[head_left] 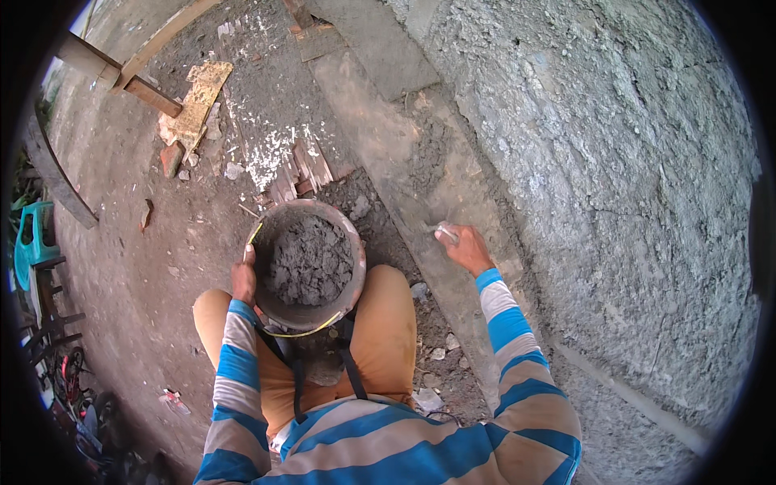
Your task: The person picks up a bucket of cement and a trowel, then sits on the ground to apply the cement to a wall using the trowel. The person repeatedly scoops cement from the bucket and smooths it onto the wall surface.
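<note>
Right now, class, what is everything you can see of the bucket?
The bucket is round and open-topped, perhaps plastic, its inner wall smeared greyish with a reddish tinge. A thin yellow strip shows along its near edge. Lumpy grey mix lies inside, below the rim. It is mouth up at the person's knees, the left hand holding its left side, thumb at the rim. Its base is hidden.

Left grip (244, 279): fingers largely hidden against the outer side of the bucket (299, 318).
Right grip (469, 249): covers much of the pale handle (445, 234); its far end cannot be made out.
Bucket floor: buried under grey mortar (311, 259).
Wooden beam (166, 39): cut off by the top edge.
Lower-left clutter (90, 424): too dark and small to tell.
</note>
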{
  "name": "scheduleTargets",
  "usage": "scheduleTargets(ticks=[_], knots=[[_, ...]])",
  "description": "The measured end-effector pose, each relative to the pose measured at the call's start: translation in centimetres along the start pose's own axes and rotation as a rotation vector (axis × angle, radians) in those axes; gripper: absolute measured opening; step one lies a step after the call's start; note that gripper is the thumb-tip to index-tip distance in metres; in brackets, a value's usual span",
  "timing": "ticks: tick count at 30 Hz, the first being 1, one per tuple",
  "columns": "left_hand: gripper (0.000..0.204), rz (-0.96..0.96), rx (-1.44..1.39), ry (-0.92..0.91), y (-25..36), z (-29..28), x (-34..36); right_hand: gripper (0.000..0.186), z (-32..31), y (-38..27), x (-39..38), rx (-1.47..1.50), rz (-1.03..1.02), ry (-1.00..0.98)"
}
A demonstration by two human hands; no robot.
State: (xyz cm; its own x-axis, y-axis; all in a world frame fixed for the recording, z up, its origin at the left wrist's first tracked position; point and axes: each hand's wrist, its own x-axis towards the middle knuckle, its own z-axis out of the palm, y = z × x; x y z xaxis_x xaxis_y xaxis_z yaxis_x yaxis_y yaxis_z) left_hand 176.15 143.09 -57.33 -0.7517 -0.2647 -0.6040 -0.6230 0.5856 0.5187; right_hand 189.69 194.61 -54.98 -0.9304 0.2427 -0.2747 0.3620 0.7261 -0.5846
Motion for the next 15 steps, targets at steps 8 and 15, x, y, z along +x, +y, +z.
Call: scheduleTargets(ticks=[8,15], knots=[[0.081,-0.036,0.112,-0.01,7.1,0.9,-1.4,0.04,-1.3,0.8,7.4,-0.192,0.108,0.121],[0.086,0.019,0.3,0.007,7.9,1.2,-0.2,0.038,-0.3,0.2,10.7,-0.291,0.093,0.227]])
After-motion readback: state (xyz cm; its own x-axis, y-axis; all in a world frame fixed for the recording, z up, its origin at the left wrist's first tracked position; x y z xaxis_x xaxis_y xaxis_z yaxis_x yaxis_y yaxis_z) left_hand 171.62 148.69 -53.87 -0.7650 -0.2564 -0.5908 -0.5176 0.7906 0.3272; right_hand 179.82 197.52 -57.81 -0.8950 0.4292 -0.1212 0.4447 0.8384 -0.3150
